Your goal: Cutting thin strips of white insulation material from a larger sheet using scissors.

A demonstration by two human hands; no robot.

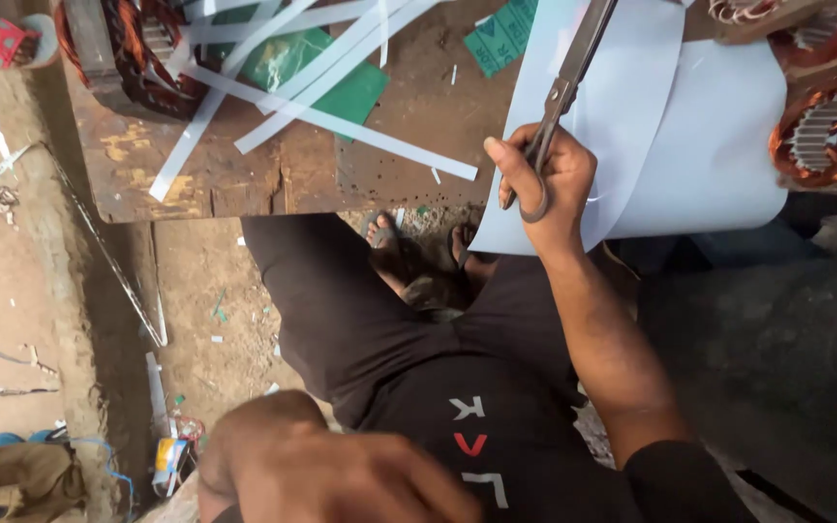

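Our right hand grips the scissors, blades lying on the pale sheet at the table edge; our left hand rests near, loosely curled, holding nothing.

Scissors tips cut off by the top edge, left hand blurred and cropped at the bottom edge, motor stators clipped at the right edge, white sheet partly covered by the right hand
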